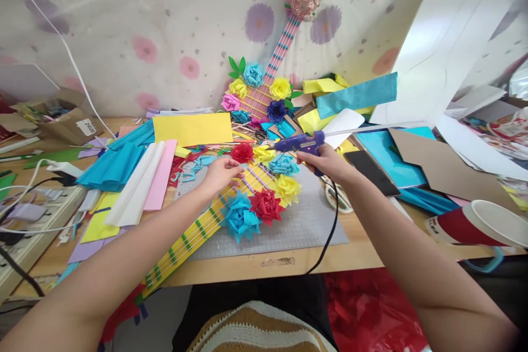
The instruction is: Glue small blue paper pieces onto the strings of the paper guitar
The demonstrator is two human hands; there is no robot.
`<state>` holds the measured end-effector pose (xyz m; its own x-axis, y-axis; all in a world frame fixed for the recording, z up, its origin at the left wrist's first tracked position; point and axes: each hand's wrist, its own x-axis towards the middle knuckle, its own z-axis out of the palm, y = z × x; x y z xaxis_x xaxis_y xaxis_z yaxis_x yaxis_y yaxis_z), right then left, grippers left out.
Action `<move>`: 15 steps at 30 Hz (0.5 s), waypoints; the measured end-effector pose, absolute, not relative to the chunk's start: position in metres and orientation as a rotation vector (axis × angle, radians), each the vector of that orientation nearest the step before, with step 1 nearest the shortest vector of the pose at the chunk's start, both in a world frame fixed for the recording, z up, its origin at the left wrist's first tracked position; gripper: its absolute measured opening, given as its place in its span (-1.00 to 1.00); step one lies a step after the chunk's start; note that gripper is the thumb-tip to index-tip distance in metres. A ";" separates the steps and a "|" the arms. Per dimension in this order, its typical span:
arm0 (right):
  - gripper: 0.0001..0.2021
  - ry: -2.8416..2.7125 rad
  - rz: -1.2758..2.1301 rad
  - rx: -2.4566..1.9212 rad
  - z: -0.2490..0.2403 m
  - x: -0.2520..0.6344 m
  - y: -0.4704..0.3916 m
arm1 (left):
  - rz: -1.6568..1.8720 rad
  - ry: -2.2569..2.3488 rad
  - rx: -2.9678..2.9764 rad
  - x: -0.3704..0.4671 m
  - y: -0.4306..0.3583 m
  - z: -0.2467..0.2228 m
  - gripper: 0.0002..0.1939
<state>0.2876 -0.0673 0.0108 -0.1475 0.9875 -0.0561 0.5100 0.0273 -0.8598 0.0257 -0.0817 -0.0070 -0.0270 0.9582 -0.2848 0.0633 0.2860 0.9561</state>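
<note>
My right hand (328, 162) is wrapped round a purple glue gun (303, 143), a clear glue stick out of its back and its nozzle pointing left over the flowers. My left hand (223, 176) hovers beside a red paper flower (242, 153) with thumb and fingers pinched together; whatever they hold is too small to make out. Below both hands lies a yellow paper guitar (193, 235) with green and purple bars and pale strings. Round its body sit a large blue flower (241, 217), a red flower (267, 206), a yellow flower (287, 190) and a light blue flower (284, 165).
A grey cutting mat (313, 225) lies under the guitar. White scissors (338, 199) and a dark phone (371, 172) are to the right, with a red-and-white cup (474, 224) at the edge. A pink paper guitar (280, 55) leans at the back. Left stands a power strip (49, 225).
</note>
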 end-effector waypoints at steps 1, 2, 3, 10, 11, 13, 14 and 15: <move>-0.54 -1.784 1.040 -1.557 0.014 0.280 -0.070 | 0.967 1.401 1.023 0.027 -0.082 -0.007 -0.87; -0.53 -1.832 1.022 -1.603 0.015 0.273 -0.071 | 0.961 1.405 1.016 0.027 -0.082 -0.007 -0.88; -0.52 -1.872 0.997 -1.643 0.016 0.266 -0.072 | 0.956 1.407 1.011 0.028 -0.082 -0.007 -0.88; -0.53 -2.028 0.838 -1.636 0.014 0.249 -0.069 | 0.947 1.413 0.992 0.028 -0.084 -0.004 -0.88; -0.53 -2.034 0.828 -1.640 0.015 0.249 -0.069 | 0.944 1.411 0.995 0.028 -0.084 -0.004 -0.88; -0.53 -2.043 0.815 -1.642 0.016 0.250 -0.070 | 0.937 1.411 1.002 0.028 -0.083 -0.004 -0.88; -0.54 -2.044 0.813 -1.639 0.017 0.250 -0.070 | 0.933 1.415 1.004 0.028 -0.083 -0.005 -0.88; -0.54 -2.043 0.813 -1.636 0.018 0.250 -0.071 | 0.928 1.420 1.005 0.028 -0.083 -0.005 -0.89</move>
<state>0.2499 -0.0705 0.0179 -0.2363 0.9704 -0.0490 0.7389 0.1467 -0.6577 0.0282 -0.0825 -0.0050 -0.0288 0.9436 -0.3299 0.0772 0.3311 0.9404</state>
